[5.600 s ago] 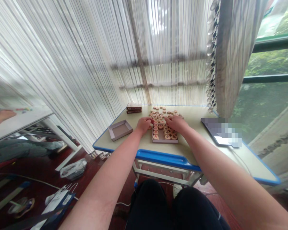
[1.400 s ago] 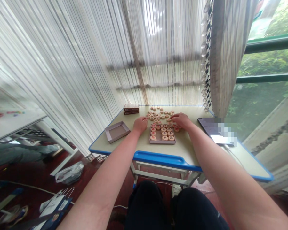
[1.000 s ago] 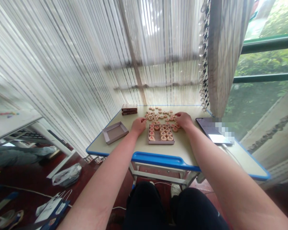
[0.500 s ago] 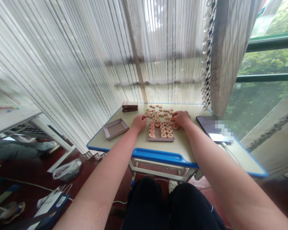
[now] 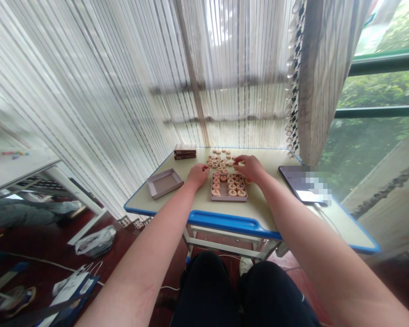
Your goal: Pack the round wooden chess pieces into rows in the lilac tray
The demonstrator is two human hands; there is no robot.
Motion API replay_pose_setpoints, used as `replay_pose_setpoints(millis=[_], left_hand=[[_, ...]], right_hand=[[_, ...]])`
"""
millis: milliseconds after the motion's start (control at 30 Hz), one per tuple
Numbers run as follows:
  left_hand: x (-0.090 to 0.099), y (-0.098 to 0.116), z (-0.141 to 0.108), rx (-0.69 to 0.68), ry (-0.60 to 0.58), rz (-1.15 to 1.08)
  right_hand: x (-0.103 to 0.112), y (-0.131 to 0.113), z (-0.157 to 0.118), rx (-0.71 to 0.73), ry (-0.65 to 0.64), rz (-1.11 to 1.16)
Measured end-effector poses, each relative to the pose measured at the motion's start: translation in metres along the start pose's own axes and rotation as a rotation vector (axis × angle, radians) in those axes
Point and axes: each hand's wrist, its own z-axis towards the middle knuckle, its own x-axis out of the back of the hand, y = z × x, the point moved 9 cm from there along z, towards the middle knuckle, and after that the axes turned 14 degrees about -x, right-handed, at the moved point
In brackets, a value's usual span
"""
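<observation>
A shallow box (image 5: 229, 198) on the desk holds several round wooden pieces with red or dark characters, with a bare gap in its lower middle. Behind it lie loose wooden pieces (image 5: 218, 160). My left hand (image 5: 199, 174) rests on the desk left of the box, its fingers curled together; what they hold, if anything, is too small to make out. My right hand (image 5: 247, 167) reaches over the pieces behind the box's right side, thumb and fingers apart around pieces that it partly hides.
An upturned box lid (image 5: 165, 182) lies on the left of the desk (image 5: 259, 213). Two stacked dark boxes (image 5: 185, 151) stand at the back left. A tablet (image 5: 303, 184) with a cable lies on the right.
My right hand has moved left and now covers some of the loose pieces behind the box. My left hand has hardly moved.
</observation>
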Motion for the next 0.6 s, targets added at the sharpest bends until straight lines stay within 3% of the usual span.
replay_pose_setpoints(millis=[167,600], left_hand=[[0.001,0.003,0.0,-0.012,0.002,0.014],[0.0,0.006,0.002,-0.083,0.021,0.03]], right_hand=[[-0.015,-0.046,-0.028,0.203,-0.128,-0.022],[-0.026,-0.055,-0.037,0.25,-0.148,-0.175]])
